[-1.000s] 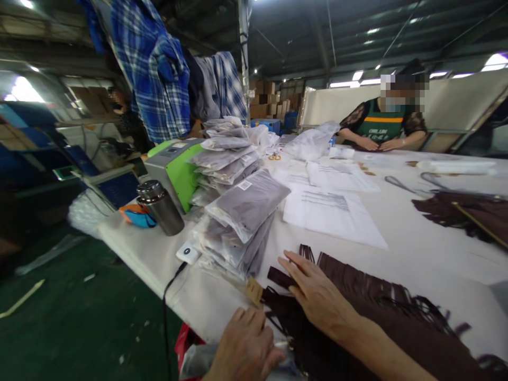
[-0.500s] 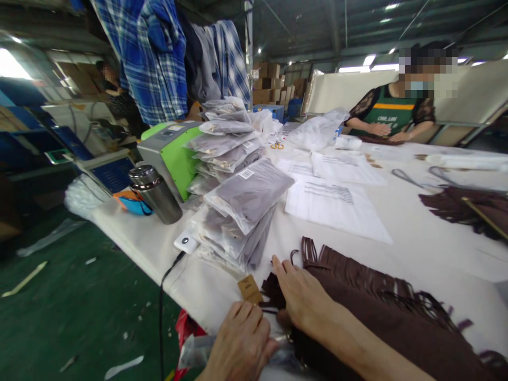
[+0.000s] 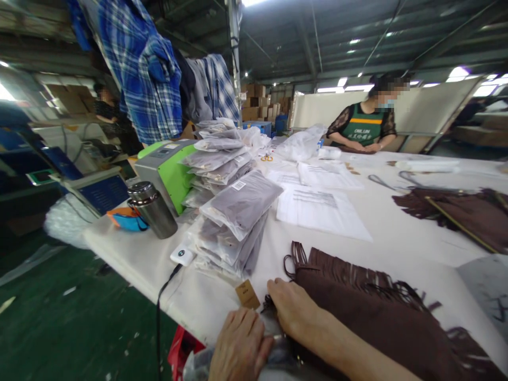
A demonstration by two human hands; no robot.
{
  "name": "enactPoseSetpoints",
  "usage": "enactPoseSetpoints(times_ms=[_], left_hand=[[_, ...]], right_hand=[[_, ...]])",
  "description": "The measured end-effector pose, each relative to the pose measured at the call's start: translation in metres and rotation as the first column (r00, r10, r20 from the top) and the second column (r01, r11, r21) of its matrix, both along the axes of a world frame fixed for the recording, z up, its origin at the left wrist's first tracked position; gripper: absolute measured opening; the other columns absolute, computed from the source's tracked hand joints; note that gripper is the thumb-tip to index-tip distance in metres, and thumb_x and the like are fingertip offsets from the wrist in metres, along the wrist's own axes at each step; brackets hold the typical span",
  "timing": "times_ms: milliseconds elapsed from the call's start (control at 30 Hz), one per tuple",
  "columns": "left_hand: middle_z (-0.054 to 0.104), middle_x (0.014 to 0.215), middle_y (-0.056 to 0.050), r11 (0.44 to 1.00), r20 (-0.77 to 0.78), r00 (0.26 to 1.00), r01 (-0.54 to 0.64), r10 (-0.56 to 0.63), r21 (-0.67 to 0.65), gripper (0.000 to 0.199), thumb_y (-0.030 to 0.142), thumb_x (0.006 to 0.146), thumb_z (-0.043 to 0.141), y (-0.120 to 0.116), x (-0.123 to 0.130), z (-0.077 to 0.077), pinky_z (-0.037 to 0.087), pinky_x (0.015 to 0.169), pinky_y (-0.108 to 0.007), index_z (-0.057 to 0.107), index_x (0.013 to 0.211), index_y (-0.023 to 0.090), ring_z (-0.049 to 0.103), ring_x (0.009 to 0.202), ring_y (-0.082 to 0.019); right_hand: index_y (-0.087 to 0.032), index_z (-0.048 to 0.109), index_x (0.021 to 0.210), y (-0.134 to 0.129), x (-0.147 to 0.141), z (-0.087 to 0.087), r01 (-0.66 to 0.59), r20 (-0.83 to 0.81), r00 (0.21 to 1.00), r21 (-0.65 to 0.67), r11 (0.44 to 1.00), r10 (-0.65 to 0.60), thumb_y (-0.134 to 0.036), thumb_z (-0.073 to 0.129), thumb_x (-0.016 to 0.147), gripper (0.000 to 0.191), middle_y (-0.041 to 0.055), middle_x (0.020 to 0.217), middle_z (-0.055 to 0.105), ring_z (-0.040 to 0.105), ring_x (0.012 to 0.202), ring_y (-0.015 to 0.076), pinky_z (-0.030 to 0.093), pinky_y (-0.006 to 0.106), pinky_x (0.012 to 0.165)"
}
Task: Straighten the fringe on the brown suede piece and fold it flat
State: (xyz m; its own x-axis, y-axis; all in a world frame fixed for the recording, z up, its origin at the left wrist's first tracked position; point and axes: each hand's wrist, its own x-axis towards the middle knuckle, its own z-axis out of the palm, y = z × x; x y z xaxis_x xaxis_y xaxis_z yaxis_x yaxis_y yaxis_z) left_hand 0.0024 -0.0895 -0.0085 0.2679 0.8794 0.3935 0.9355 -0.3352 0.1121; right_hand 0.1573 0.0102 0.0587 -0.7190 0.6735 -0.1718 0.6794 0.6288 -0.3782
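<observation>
A dark brown fringed bag (image 3: 369, 312) lies on the table in front of me. My right hand (image 3: 293, 307) is palm down at its left end, the fingers curled over the dark edge. Beside it, my left hand (image 3: 240, 341) has bent fingers close together and its thumb against grey, see-through plastic (image 3: 198, 362) at the table's near edge. The fingertips of both hands are partly hidden. Just above my left hand lies a tan paper tag (image 3: 247, 295).
Plastic-wrapped packs (image 3: 242, 203) are stacked behind my hands. A steel flask (image 3: 153, 209), green-grey machine (image 3: 170, 172) and white device with a cable (image 3: 182, 255) stand left. Printed white bags (image 3: 323, 211) and another brown bag (image 3: 468, 211) lie farther back. A person (image 3: 365, 124) works across the table.
The view has shifted, with the background lower in the picture. My right hand's fingers, stretched forward before, have curled in at the brown bag's end. My left hand keeps nearly the same pose.
</observation>
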Motion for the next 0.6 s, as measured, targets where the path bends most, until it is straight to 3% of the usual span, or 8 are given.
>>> enactPoseSetpoints(times_ms=[100,200,367,500,600], left_hand=[[0.062,0.085,0.001,1.000,-0.008,1.000,-0.002,0.002,-0.005,0.012,0.021,0.085,0.064,0.000,-0.001,-0.001,0.043,0.069,-0.033,0.053,0.087,0.023,0.058,0.078,-0.021],[0.062,0.084,0.000,1.000,-0.026,1.000,-0.005,0.005,-0.014,0.009,0.024,0.087,0.063,0.000,-0.003,0.000,0.042,0.069,-0.033,0.054,0.086,0.023,0.058,0.078,-0.021],[0.064,0.087,0.001,0.989,0.011,0.999,-0.034,0.036,-0.145,0.006,0.019,0.088,0.060,0.011,-0.001,0.019,0.043,0.072,-0.033,0.058,0.088,0.024,0.060,0.082,-0.021],[0.066,0.101,-0.001,0.952,0.126,0.992,0.016,0.023,-0.305,0.023,0.012,0.085,0.055,0.029,0.023,0.041,0.047,0.084,-0.037,0.061,0.103,0.026,0.060,0.095,-0.022],[0.060,0.126,-0.008,0.921,0.251,0.964,0.178,-0.092,-0.346,0.061,0.011,0.073,0.056,0.040,0.049,0.046,0.047,0.098,-0.039,0.047,0.132,0.023,0.056,0.114,-0.024]], right_hand=[[-0.014,0.067,0.090,0.009,0.017,0.012,0.046,-0.076,0.996,-0.026,0.999,-0.048,-0.003,0.048,0.071,0.029,0.0117,0.098,0.068,0.063,0.093,0.0229,0.045,0.030,0.081],[-0.020,0.066,0.081,0.015,0.051,0.020,0.036,-0.225,0.973,-0.118,0.992,-0.062,-0.004,0.051,0.064,0.028,0.0002,0.089,0.068,0.062,0.086,0.0132,0.044,0.019,0.075],[-0.020,0.063,0.077,0.003,0.112,0.002,0.094,-0.410,0.892,-0.239,0.966,-0.189,-0.005,0.052,0.066,0.022,-0.0014,0.084,0.065,0.060,0.080,0.0124,0.042,0.022,0.074],[-0.020,0.060,0.079,-0.010,0.131,-0.019,0.079,-0.452,0.879,-0.180,0.980,-0.154,-0.004,0.049,0.075,0.020,-0.0001,0.087,0.062,0.058,0.081,0.0130,0.042,0.024,0.074],[-0.021,0.059,0.080,-0.012,0.132,-0.024,0.105,-0.538,0.824,-0.160,0.981,-0.176,-0.006,0.048,0.080,0.019,0.0003,0.087,0.061,0.058,0.082,0.0137,0.043,0.025,0.075]])
